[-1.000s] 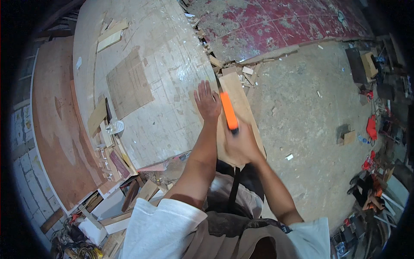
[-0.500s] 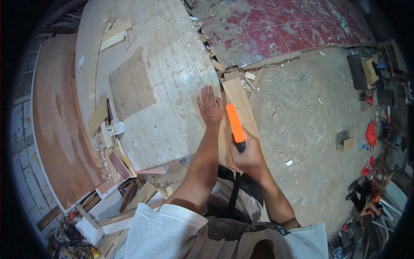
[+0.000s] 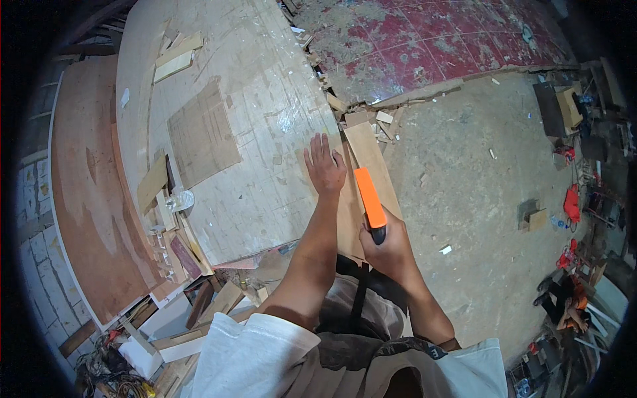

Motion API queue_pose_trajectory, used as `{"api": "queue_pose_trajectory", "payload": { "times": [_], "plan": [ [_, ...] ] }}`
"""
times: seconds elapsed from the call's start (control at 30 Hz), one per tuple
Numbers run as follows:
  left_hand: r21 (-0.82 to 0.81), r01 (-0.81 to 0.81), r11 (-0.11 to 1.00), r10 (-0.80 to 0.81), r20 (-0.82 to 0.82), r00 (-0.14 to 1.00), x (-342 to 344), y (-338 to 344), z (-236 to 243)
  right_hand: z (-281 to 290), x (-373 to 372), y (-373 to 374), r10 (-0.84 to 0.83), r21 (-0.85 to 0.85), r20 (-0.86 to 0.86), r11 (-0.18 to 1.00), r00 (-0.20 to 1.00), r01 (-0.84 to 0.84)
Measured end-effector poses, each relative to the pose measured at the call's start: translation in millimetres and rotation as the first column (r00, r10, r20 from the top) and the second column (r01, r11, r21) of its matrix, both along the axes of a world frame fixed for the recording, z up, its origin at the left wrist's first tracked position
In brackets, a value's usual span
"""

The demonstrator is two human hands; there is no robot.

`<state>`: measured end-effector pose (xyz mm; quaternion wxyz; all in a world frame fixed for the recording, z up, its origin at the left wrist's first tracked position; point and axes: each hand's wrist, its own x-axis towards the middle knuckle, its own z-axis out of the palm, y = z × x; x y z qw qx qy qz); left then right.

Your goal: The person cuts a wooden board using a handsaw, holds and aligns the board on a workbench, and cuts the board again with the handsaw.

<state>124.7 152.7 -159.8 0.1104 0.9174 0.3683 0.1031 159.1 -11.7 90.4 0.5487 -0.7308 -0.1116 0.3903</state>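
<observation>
My left hand point(image 3: 325, 166) lies flat with fingers stretched out, on the right edge of the pale wooden tabletop point(image 3: 265, 99). My right hand point(image 3: 388, 245) is wrapped around a hand tool point(image 3: 371, 202) with a long orange top and a black rear end; its kind cannot be made out from above. The tool points away from me, over a long light-brown board point(image 3: 375, 159) running along the table's right side. Its underside is hidden, so whether it touches the board cannot be told.
On the table lie a brown thin sheet point(image 3: 204, 132), wood strips point(image 3: 174, 65) and a clear plastic cup point(image 3: 179, 199). A reddish plywood panel point(image 3: 86, 179) stands at the left. Scrap wood point(image 3: 222, 302) is piled near left. A person point(image 3: 569, 308) is at the far right.
My right hand and the orange tool have come a little toward me and to the right. My left hand stays almost in place.
</observation>
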Motion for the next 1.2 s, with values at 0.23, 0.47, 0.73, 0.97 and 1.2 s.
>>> {"api": "queue_pose_trajectory", "payload": {
  "times": [0.23, 0.47, 0.73, 0.97, 1.2],
  "plan": [
    [-0.002, 0.042, 0.999, -0.042, -0.029, 0.999, 11, -5, -7, -98, 56, 62, 0.016, 0.058, 0.172, 0.998, 0.985, -0.027],
    [0.047, 0.036, 0.998, -0.036, 0.007, 0.999, 0, 1, -9, -21, 1, 11, 0.021, 0.035, 0.039, 0.999, 0.999, -0.023],
    [0.031, 0.06, 0.998, -0.06, 0.018, 0.998, 8, -9, -5, -101, 35, 37, 0.013, 0.076, 0.221, 0.997, 0.975, -0.031],
    [0.052, 0.034, 0.998, -0.035, 0.023, 0.999, -2, 4, -10, -50, 2, 16, 0.018, 0.087, 0.149, 0.996, 0.989, -0.031],
    [0.023, -0.003, 1.0, 0.002, 0.061, 0.998, 5, -2, 1, -22, -6, -24, 0.047, 0.002, 0.103, 0.999, 0.994, -0.047]
  ]
}}
